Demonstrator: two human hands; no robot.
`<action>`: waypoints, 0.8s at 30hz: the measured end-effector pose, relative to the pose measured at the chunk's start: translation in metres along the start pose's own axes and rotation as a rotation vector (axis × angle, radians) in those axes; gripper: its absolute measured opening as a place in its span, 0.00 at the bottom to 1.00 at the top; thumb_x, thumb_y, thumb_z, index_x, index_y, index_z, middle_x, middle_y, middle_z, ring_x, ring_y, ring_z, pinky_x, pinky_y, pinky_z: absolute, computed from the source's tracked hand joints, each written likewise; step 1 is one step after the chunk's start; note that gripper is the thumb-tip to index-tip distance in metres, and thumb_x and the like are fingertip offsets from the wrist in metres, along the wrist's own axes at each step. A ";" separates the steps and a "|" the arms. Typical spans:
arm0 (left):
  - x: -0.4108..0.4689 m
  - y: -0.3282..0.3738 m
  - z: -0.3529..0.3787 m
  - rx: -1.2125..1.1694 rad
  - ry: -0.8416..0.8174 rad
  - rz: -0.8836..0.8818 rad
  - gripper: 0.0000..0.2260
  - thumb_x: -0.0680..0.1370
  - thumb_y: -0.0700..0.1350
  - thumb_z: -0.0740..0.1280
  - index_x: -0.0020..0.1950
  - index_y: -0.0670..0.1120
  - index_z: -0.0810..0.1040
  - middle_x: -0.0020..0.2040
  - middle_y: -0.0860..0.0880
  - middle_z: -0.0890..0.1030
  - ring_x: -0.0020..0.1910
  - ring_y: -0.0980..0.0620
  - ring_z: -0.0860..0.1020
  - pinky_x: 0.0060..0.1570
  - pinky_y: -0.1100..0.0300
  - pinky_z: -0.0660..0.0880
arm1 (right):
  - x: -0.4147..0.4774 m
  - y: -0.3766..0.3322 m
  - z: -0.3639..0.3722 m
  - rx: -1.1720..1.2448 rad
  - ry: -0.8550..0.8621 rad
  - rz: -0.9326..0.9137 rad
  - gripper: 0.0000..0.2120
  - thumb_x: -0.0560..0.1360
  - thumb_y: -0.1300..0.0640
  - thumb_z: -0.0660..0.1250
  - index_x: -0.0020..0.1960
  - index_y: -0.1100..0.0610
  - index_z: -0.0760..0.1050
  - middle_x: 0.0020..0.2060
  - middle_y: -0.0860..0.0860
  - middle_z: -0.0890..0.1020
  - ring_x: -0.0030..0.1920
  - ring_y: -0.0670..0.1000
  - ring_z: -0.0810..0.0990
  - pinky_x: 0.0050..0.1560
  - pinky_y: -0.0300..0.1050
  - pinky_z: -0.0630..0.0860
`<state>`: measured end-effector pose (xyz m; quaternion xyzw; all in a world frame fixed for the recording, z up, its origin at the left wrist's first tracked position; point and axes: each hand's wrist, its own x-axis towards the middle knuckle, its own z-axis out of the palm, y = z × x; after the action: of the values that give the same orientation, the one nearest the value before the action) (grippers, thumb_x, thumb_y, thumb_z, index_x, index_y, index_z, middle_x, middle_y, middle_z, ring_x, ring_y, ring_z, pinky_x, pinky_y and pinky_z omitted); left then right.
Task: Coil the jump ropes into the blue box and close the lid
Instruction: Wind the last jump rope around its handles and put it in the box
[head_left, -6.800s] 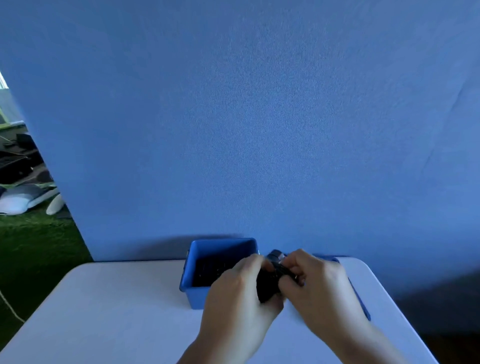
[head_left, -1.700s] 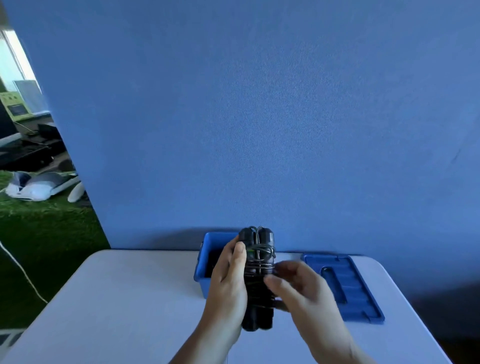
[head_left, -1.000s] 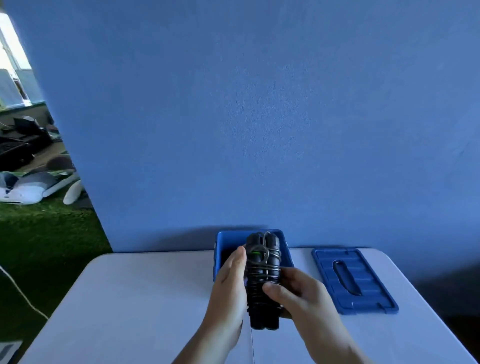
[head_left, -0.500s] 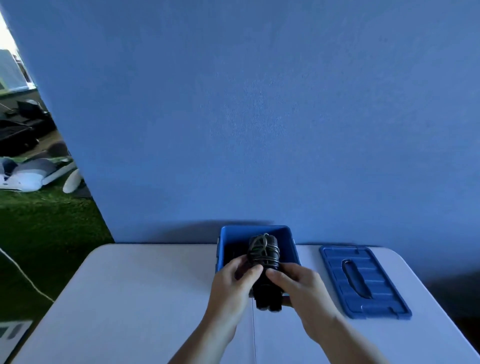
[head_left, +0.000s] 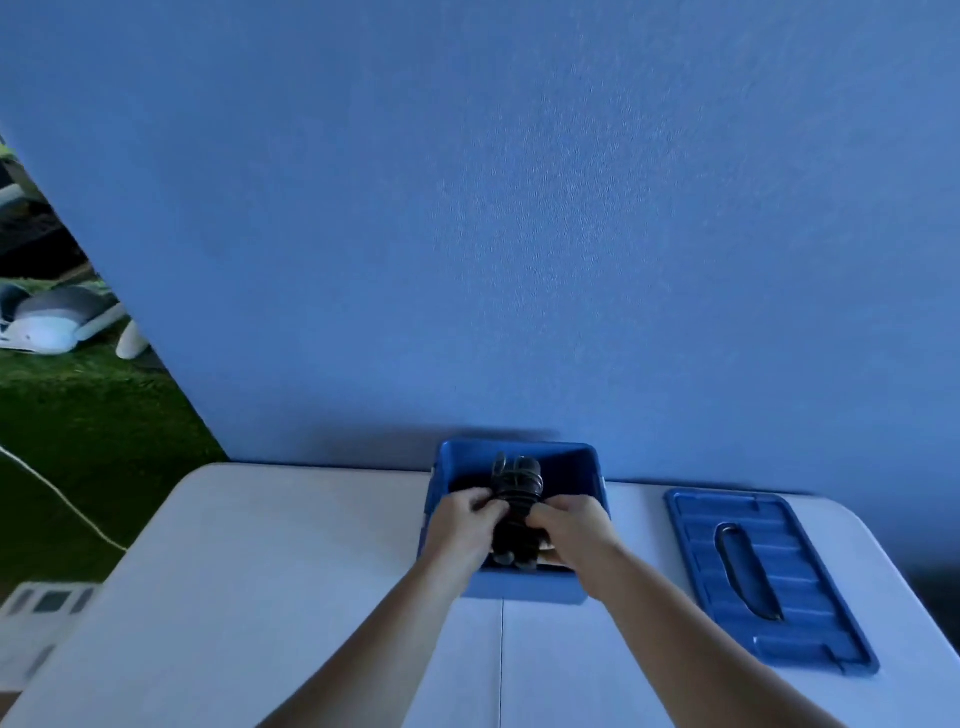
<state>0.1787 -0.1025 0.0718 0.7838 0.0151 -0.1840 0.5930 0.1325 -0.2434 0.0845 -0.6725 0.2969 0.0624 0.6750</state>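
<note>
A black jump rope bundle, its cord wound round two handles, lies lengthwise inside the open blue box at the back of the table. My left hand grips the bundle's left side and my right hand grips its right side, both reaching over the box's near wall. The blue lid lies flat on the table to the right of the box, handle recess facing up. The box floor under the bundle is mostly hidden.
The white table reaches from the blue backdrop to me. Beyond its left edge are green turf, a white cord and grey-white gear on the floor.
The hands carried the wound bundle forward from above the table and lowered it into the box. The view has shifted, so the box and lid sit further right.
</note>
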 end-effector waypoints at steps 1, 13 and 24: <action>0.007 -0.004 0.003 0.007 0.001 -0.012 0.08 0.69 0.51 0.72 0.41 0.47 0.86 0.39 0.44 0.86 0.41 0.40 0.85 0.42 0.38 0.82 | 0.009 0.004 -0.001 -0.020 0.011 0.011 0.05 0.71 0.67 0.66 0.38 0.63 0.79 0.29 0.58 0.76 0.29 0.54 0.76 0.39 0.53 0.84; 0.051 -0.019 0.020 0.238 -0.020 -0.064 0.04 0.76 0.43 0.73 0.48 0.44 0.87 0.44 0.45 0.87 0.45 0.46 0.85 0.44 0.55 0.79 | 0.050 0.018 -0.006 -0.503 0.134 -0.035 0.06 0.69 0.58 0.70 0.36 0.58 0.77 0.27 0.49 0.76 0.30 0.51 0.74 0.27 0.38 0.66; 0.056 -0.019 0.019 0.416 0.000 -0.062 0.07 0.74 0.46 0.73 0.45 0.43 0.86 0.42 0.45 0.86 0.43 0.46 0.83 0.38 0.58 0.74 | 0.044 0.015 -0.006 -0.684 0.155 -0.091 0.09 0.70 0.52 0.72 0.43 0.57 0.80 0.36 0.52 0.81 0.37 0.53 0.78 0.27 0.38 0.67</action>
<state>0.2207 -0.1252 0.0326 0.8885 0.0008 -0.2014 0.4123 0.1595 -0.2619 0.0503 -0.8749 0.2790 0.0766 0.3883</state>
